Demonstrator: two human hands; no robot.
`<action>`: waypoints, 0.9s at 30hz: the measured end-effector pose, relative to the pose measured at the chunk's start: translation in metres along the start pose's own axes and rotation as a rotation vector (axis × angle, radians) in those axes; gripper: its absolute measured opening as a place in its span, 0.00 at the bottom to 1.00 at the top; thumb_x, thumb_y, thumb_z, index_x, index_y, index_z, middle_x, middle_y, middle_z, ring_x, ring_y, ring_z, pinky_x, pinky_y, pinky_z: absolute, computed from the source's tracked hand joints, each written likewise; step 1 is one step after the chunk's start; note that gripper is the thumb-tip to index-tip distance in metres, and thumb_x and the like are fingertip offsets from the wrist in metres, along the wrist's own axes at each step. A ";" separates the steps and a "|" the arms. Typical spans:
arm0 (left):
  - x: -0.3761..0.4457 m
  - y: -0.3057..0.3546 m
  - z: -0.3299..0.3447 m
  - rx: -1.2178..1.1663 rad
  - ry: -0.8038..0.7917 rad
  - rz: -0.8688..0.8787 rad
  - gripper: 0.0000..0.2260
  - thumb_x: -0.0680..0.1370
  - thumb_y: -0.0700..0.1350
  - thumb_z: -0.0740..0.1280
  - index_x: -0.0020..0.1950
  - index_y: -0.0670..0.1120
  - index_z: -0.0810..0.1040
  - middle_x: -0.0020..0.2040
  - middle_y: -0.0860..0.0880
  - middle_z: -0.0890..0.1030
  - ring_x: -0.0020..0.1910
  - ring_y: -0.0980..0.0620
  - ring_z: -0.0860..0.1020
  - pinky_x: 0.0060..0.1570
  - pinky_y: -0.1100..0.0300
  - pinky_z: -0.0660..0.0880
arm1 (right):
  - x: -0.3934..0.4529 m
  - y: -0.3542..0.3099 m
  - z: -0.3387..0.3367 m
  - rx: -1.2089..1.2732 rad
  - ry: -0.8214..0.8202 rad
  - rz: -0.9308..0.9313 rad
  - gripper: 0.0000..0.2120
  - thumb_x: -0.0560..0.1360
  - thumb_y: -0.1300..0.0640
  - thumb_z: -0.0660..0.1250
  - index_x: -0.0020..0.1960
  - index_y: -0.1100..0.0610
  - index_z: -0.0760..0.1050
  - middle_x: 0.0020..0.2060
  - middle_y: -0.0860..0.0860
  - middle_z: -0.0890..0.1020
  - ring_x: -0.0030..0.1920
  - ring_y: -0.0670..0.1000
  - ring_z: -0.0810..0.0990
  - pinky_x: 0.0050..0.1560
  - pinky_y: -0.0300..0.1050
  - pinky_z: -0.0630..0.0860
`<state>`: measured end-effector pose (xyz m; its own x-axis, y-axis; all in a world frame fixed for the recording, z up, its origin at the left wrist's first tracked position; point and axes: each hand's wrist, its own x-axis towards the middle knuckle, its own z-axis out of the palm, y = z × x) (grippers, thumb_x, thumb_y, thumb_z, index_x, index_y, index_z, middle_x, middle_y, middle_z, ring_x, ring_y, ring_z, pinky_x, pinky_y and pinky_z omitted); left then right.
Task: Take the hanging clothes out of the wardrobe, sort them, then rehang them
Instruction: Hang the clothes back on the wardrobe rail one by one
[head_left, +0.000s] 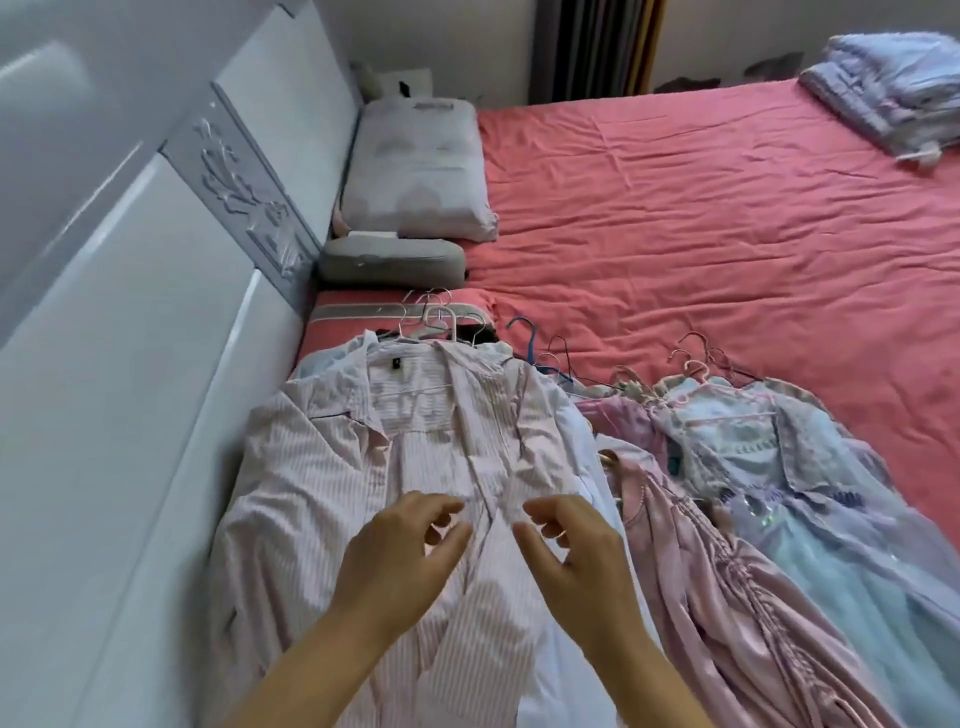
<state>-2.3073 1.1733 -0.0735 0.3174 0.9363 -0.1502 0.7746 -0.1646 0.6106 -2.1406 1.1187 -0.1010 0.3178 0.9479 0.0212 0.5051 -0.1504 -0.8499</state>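
Note:
A pink-and-white striped shirt (332, 467) lies on a hanger on top of a pile at the near left of the bed. My left hand (400, 551) and my right hand (571, 545) hover just over its front placket, fingers curled and apart, holding nothing. To the right lie a pink satin dress (727, 597) and a pale blue and lilac tulle dress (810, 483), each on a hanger. Several hanger hooks (441, 317) stick out at the top of the piles. White garments show under the striped shirt.
The bed has a pink sheet (701, 218). A white headboard (130, 312) runs along the left. A pale pillow (415, 171) and a grey pillow (389, 262) lie against it. A folded blue blanket (893, 88) sits at the far right corner.

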 end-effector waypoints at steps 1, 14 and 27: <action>0.015 -0.003 0.002 0.000 0.005 -0.027 0.11 0.76 0.53 0.66 0.56 0.54 0.79 0.48 0.61 0.78 0.44 0.64 0.77 0.47 0.59 0.77 | 0.020 0.006 0.004 0.013 -0.003 -0.011 0.09 0.69 0.50 0.66 0.46 0.53 0.78 0.40 0.41 0.78 0.42 0.41 0.77 0.42 0.37 0.73; 0.161 -0.076 0.034 0.036 0.004 -0.355 0.11 0.77 0.51 0.66 0.58 0.52 0.79 0.52 0.58 0.76 0.47 0.59 0.77 0.52 0.60 0.73 | 0.237 0.092 0.115 -0.184 -0.254 -0.017 0.17 0.75 0.53 0.67 0.61 0.60 0.73 0.57 0.53 0.75 0.59 0.54 0.73 0.54 0.44 0.67; 0.169 -0.118 0.034 -0.018 0.098 -0.468 0.05 0.75 0.50 0.68 0.45 0.61 0.76 0.46 0.58 0.78 0.43 0.61 0.77 0.49 0.57 0.75 | 0.323 0.118 0.184 -0.595 -0.301 -0.082 0.26 0.73 0.48 0.66 0.69 0.54 0.64 0.64 0.53 0.71 0.66 0.57 0.64 0.64 0.53 0.54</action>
<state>-2.3269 1.3406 -0.1973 -0.1173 0.9334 -0.3391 0.8122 0.2866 0.5081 -2.1255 1.4585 -0.2914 0.0649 0.9869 -0.1477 0.9016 -0.1215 -0.4151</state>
